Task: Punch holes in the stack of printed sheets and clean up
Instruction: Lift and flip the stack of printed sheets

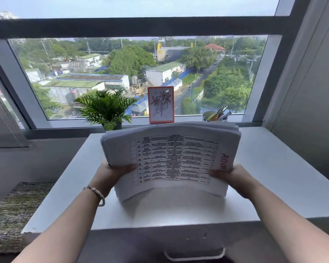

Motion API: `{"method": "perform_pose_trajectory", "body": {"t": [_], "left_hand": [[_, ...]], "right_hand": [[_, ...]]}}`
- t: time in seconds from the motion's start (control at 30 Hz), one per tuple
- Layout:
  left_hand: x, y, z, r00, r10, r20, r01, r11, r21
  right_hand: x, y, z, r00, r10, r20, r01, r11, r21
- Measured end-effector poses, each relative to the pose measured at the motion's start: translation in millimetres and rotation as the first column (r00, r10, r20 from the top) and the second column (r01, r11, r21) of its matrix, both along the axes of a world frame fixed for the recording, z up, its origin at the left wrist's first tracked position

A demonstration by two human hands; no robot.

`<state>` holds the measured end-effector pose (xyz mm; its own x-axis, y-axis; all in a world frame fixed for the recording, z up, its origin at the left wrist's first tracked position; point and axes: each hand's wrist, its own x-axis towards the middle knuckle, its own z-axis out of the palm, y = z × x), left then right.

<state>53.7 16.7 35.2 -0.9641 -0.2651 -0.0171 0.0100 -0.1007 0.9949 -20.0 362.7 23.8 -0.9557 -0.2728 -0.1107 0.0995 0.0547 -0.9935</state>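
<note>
A thick stack of printed sheets (169, 158) with a table of black text on top stands tilted on its near edge on the white table (264, 177), bowed in the middle. My left hand (110, 173) grips its left side, thumb on the top sheet. My right hand (230, 175) grips its right side near some red lettering. No hole punch shows in this view.
On the window sill behind the stack stand a small green plant (105, 109), a framed flower drawing (160, 104) and a cup of pens and tools (216, 115). A woven mat (13, 211) lies at the left. A grey wall rises at the right.
</note>
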Motion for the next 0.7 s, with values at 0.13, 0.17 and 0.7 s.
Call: {"method": "perform_pose_trajectory", "body": {"t": [0.13,0.17,0.7], "left_hand": [[0.7,-2.7,-4.5,0.999,0.033,0.001,-0.033,0.999,-0.042],[-0.9,-3.9,-4.3,0.999,0.047,-0.002,-0.047,0.997,-0.061],[5.3,1.7,-36.2,0.994,0.088,0.058,-0.07,0.961,-0.266]], "right_hand": [[0.2,-0.2,-4.7,0.999,-0.033,-0.028,0.033,0.999,0.016],[-0.2,-0.9,-4.6,0.998,-0.046,-0.046,0.047,0.999,0.015],[2.2,-1.2,-14.0,0.995,-0.078,-0.056,0.084,0.991,0.107]]}}
